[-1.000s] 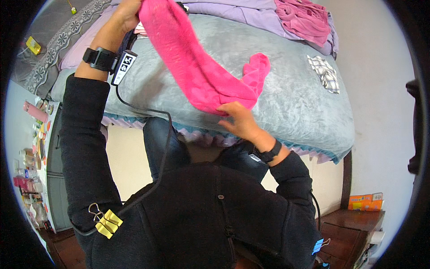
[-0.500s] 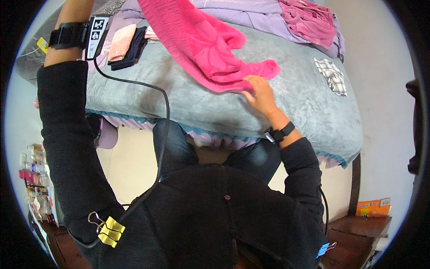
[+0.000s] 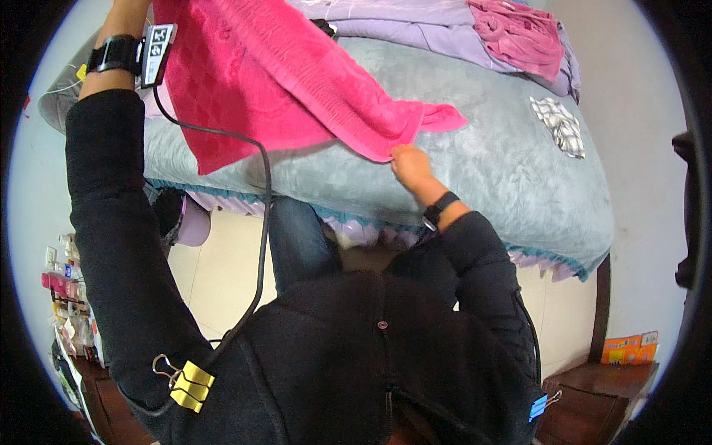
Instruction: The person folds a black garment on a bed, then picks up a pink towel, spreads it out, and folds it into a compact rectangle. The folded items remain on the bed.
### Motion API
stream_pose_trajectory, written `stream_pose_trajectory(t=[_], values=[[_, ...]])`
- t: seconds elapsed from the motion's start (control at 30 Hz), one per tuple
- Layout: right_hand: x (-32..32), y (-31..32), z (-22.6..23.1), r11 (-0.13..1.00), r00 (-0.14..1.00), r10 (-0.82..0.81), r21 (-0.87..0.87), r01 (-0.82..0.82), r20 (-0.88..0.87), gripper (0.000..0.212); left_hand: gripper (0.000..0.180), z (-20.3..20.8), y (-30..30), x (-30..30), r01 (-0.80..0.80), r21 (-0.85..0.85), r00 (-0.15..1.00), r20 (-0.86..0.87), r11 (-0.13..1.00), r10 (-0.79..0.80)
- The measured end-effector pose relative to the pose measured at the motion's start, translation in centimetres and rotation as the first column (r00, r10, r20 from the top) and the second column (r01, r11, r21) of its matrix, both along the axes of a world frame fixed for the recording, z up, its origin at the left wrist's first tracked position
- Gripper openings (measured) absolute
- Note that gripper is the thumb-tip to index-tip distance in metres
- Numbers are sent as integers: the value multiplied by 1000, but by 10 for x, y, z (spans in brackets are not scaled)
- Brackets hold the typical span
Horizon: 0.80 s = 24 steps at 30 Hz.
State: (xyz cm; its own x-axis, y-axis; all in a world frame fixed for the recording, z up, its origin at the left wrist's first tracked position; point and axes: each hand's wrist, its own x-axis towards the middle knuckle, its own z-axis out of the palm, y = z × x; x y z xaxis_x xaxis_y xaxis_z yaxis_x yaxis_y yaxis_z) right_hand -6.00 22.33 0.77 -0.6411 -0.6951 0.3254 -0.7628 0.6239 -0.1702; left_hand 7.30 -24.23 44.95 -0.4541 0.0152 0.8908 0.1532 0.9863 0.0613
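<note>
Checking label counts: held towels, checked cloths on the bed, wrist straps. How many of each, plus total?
Pink towel, in the right hand: 1
Checked cloth: 1
Black wrist straps: 2
Total: 4

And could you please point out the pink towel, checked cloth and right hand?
Pink towel [image 3: 285,90], head view: middle of its spread.
Checked cloth [image 3: 558,127], head view: its crumpled middle.
Right hand [image 3: 411,166], head view: back of the hand.

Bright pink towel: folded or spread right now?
Partly spread: the towel fans out broadly at left but narrows into gathered folds near the right hand, which pinches its edge.
</note>
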Motion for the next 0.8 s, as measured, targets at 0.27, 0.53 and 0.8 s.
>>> stream_pose_trajectory(t=[0.27,0.53,0.8], values=[[-70,212,206,691,893,-417,-697,191,-168,15,31,6,-62,95,-464,-107,870,133,879,475],[-81,300,390,799,707,-523,-561,214,-476,27,43,25,-91,63,-69,675,912,341,735,-227],[-203,287,358,694,734,-678,-356,626,-30,32,33,-52,-29,-115,-54,929,884,215,365,-415]])
